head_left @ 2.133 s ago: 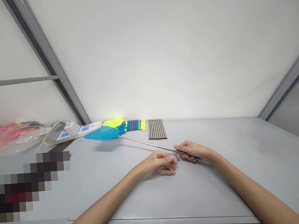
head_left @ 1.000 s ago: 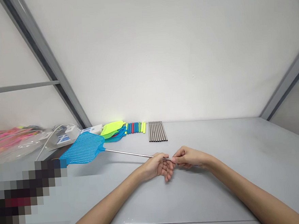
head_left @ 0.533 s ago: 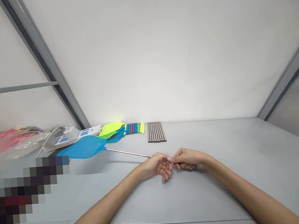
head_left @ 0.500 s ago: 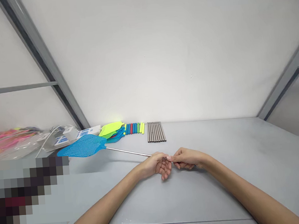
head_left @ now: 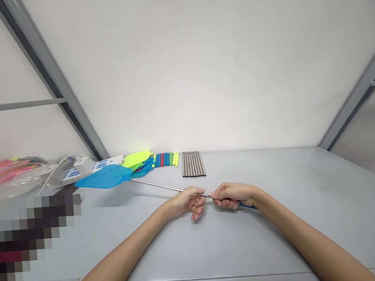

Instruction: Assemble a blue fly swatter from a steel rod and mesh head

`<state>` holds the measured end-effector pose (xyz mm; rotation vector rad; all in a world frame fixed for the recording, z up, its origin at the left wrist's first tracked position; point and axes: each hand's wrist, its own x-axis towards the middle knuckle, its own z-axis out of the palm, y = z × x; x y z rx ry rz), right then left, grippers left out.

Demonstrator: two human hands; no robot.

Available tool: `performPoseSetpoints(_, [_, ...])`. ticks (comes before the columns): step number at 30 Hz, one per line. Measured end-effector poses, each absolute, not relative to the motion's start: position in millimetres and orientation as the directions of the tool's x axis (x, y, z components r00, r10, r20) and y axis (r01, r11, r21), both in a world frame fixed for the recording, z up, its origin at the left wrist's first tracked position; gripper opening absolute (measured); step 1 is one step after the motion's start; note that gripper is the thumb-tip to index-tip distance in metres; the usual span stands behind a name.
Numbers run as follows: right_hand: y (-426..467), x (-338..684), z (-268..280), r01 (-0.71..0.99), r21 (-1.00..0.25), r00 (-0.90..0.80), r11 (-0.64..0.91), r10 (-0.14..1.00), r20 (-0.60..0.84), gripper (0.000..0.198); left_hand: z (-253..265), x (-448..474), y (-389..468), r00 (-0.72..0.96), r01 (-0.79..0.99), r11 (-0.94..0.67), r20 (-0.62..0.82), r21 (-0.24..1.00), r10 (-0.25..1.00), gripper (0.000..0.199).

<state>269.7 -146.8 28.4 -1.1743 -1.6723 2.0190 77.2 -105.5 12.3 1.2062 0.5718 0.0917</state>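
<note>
A fly swatter with a blue mesh head and a thin metal rod is held above the table, its head out to the left. My left hand grips the rod between thumb and index finger, the other fingers loosely curled. Just to the right, my right hand is closed round the rod near the blue handle, which shows partly past the palm. A short stretch of bare rod shows between the hands.
Behind lie a row of metal tubes, several coloured handles and stacked swatter heads. At left are a power strip with a plugged-in charger and a clear plastic bag of pink items. A pixelated patch hides the lower left.
My hands have moved slightly apart along the rod, the left one shifting left. More of the rod and the blue handle show. The view has shifted slightly.
</note>
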Motion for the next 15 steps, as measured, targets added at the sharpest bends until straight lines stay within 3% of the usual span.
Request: performPoseSetpoints(15, [-144.6,276.8,31.6,0.298,-0.919,-0.662,-0.258,0.637,-0.394,0.033,11.2,71.1,-101.2,0.849,0.192,0.344,-0.332,0.919,0.412,0.033])
